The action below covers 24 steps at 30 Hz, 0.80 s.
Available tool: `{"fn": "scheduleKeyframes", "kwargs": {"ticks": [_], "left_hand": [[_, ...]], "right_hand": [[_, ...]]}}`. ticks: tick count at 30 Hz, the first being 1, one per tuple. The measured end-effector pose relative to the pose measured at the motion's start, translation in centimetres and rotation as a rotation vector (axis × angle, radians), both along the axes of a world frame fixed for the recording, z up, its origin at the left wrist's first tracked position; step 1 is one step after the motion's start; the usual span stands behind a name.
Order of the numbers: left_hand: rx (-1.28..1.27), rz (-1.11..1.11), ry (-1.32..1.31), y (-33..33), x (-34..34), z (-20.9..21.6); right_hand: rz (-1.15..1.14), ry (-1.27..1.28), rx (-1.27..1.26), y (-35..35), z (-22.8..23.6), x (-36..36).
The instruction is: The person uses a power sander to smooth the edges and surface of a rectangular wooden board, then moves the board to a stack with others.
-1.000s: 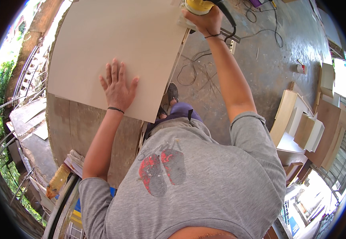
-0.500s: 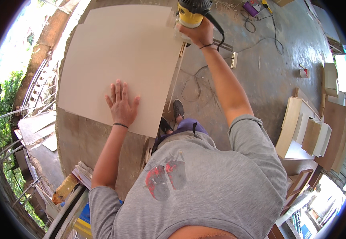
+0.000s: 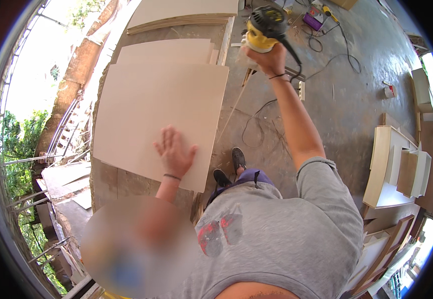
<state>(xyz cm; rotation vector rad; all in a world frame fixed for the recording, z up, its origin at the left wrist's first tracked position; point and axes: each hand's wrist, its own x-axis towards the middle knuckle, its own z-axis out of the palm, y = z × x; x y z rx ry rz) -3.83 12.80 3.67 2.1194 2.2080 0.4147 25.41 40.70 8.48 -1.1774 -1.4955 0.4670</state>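
Observation:
My left hand (image 3: 175,155) lies flat, fingers stretched, on a pale flat panel (image 3: 159,107) near its front right part. A second pale sheet (image 3: 164,51) shows beneath the panel's far edge. In my right hand (image 3: 270,60) is a yellow-and-black corded trim router (image 3: 264,31), held out beyond the panel's far right corner. Its fingers wrap round the lower body, and the black cord hangs down past my wrist. The router stands apart from the panel; its bit is hidden from here.
Farther back lies a stack of pale boards (image 3: 181,15). Loose cords and a white power strip (image 3: 301,90) are on the floor, with a purple box (image 3: 312,21) beyond. White cabinet parts (image 3: 383,164) stand at right, near a small paint pot (image 3: 390,91). A blurred patch covers the lower left.
My right hand has taken the router away from the panel's right edge, outward and farther off. My left hand has slid a little rightward on the panel. The whole view has shifted.

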Motion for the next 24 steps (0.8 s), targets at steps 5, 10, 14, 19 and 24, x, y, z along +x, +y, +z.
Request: {"fn": "scheduleKeyframes", "kwargs": {"ticks": [5, 10, 14, 19, 24], "left_hand": [[-0.020, -0.216, -0.043, 7.0, 7.3, 0.1], [0.028, -0.158, -0.092, 17.0, 8.6, -1.0], [0.183, -0.157, -0.184, 22.8, 10.3, -2.2], [0.051, -0.141, -0.194, 23.0, 10.9, -1.0], [0.075, -0.392, -0.240, 19.2, 11.8, -1.5]], "right_hand": [[0.049, 0.163, 0.023, -4.5, 2.2, 3.8], [0.052, 0.236, 0.015, -10.6, 2.7, 7.5], [-0.038, 0.254, -0.065, -16.1, 0.9, 11.2], [-0.143, 0.295, -0.029, -20.9, 1.8, 13.3], [-0.270, 0.308, 0.045, -24.3, 2.5, 14.6]]}}
